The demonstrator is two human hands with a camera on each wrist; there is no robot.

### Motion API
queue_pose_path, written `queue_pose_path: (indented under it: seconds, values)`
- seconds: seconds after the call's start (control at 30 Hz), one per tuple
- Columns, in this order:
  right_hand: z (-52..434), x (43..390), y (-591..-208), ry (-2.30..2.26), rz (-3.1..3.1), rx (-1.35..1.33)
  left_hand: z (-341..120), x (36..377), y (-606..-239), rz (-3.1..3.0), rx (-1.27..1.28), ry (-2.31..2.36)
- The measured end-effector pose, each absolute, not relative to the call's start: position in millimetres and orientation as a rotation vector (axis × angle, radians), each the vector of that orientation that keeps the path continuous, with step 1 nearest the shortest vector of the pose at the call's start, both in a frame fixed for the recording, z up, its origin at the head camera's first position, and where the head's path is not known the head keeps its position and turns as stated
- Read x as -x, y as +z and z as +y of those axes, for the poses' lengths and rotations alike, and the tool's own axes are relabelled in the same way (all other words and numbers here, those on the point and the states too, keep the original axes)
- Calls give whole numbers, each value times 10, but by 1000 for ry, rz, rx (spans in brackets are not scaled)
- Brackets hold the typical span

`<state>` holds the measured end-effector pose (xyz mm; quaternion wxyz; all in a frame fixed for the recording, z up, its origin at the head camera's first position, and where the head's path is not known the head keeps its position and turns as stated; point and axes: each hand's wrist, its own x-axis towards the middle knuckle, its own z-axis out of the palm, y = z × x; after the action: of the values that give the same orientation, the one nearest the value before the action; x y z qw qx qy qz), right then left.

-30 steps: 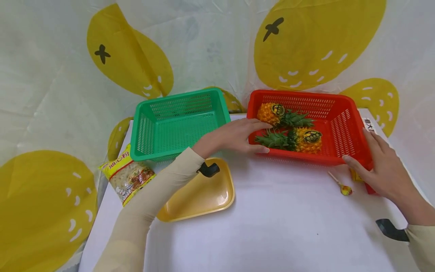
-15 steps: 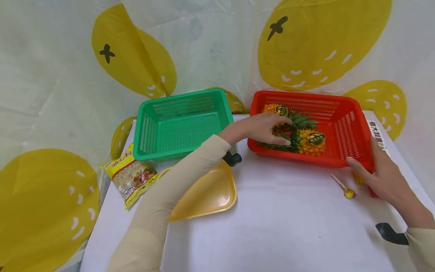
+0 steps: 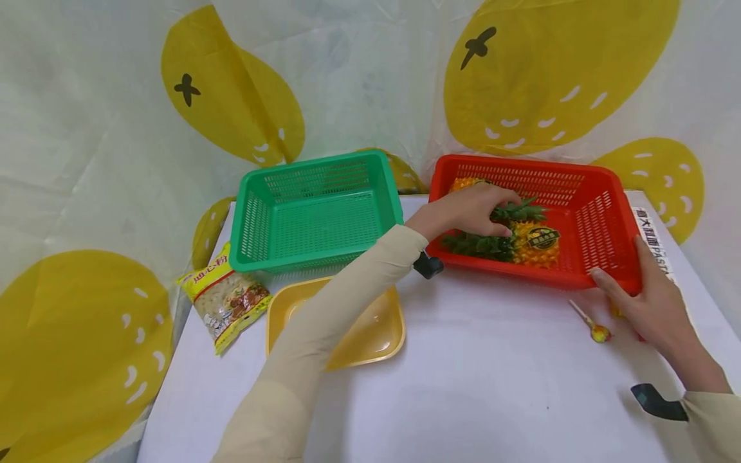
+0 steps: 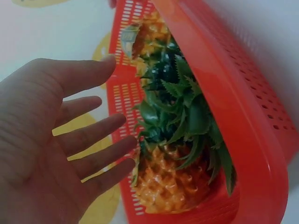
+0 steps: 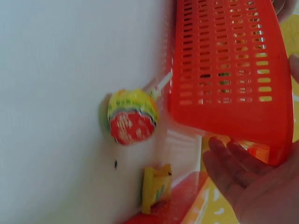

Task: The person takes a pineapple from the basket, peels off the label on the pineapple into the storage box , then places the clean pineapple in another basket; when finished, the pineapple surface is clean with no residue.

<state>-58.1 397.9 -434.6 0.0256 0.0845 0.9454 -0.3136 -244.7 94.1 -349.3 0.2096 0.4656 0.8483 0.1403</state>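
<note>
Two small pineapples lie in the red basket (image 3: pixel 587 251), both with dark round labels. The front pineapple (image 3: pixel 535 254) has its leaves to the left; the rear pineapple (image 3: pixel 463 184) is partly behind my left hand (image 3: pixel 471 209). That hand hovers over them, fingers spread and holding nothing; in the left wrist view its fingertips come close to the lower pineapple (image 4: pixel 170 179). At the basket's front right corner, my right hand (image 3: pixel 660 305) holds on, thumb along the front and fingers along the right side. The right wrist view shows these fingers (image 5: pixel 240 161) beside the basket's corner.
Left of the red basket stands a green basket (image 3: pixel 318 222), with a yellow tray (image 3: pixel 376 328) before it. A bag of food (image 3: pixel 226 302) lies at the left. Near my right hand are a lollipop (image 3: pixel 600 333), a small yellow packet (image 5: pixel 156 186) and a white printed package (image 3: pixel 654 241).
My left hand has moved right, from the red basket's left edge to above the pineapples inside. My right hand keeps its place at the basket's corner. The head view has shifted slightly.
</note>
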Motion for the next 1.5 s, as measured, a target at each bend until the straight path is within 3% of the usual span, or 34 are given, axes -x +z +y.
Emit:
queue_pose_path:
  seconds: [0.5,1.5]
  values:
    - [3934,599,-4422,-1145,2910,-322,1266,2457,-3769,2305,-1334,281]
    - [3942,574,-4498,-1140,2958,-323,1482,2417,-3797,2290,-1247,68]
